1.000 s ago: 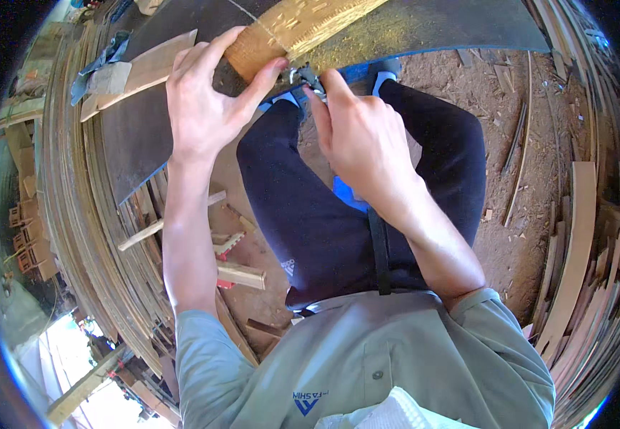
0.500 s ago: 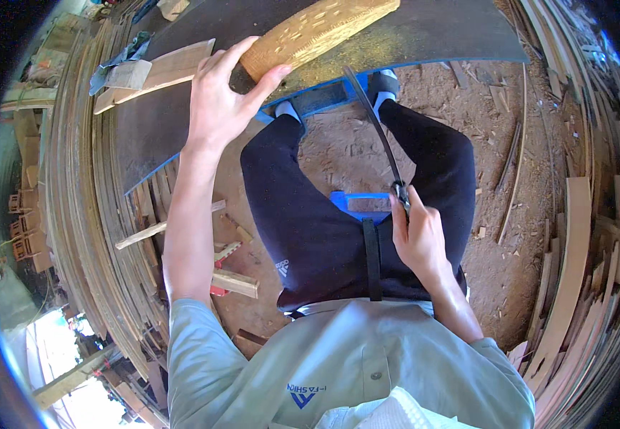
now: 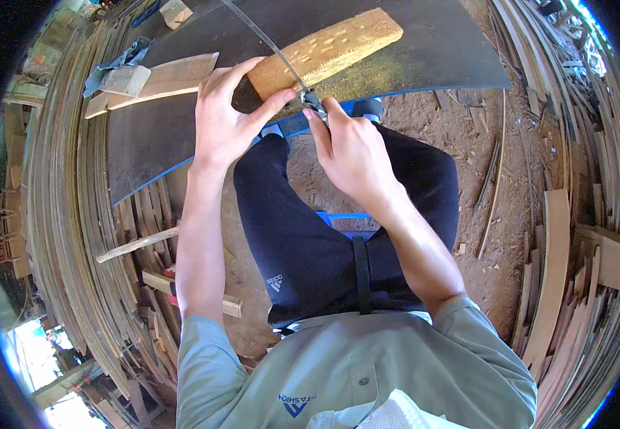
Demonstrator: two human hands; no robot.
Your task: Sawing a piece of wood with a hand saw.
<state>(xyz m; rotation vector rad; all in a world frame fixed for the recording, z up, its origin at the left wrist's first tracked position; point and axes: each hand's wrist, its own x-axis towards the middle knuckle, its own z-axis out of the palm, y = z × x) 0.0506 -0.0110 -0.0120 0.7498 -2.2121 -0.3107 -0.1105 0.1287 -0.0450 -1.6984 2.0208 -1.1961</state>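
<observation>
A thick, yellowish wooden block (image 3: 345,48) with a pitted face lies slantwise on the dark tabletop (image 3: 438,57). Its left end is gripped by my left hand (image 3: 225,118), the thumb on the near side and the fingers beyond. My right hand (image 3: 353,146) is closed round the dark handle of a long, narrow metal blade (image 3: 267,41). That blade crosses the block near its left end and points away to the upper left. Whether its edge is toothed like a saw or rough like a rasp, I cannot tell. My right fingertips are close to my left thumb.
Yellow wood dust (image 3: 356,75) lies beside the block. A tapered board (image 3: 174,80) and a pale wooden piece (image 3: 125,80) with a blue cloth (image 3: 127,56) sit at the table's left. Stacked wood strips (image 3: 74,186) line the left, with more boards (image 3: 549,279) at right. Scraps litter the floor.
My right hand has come forward and left from near my lap, bringing the blade across the block. My left hand keeps its hold on the block's end.
</observation>
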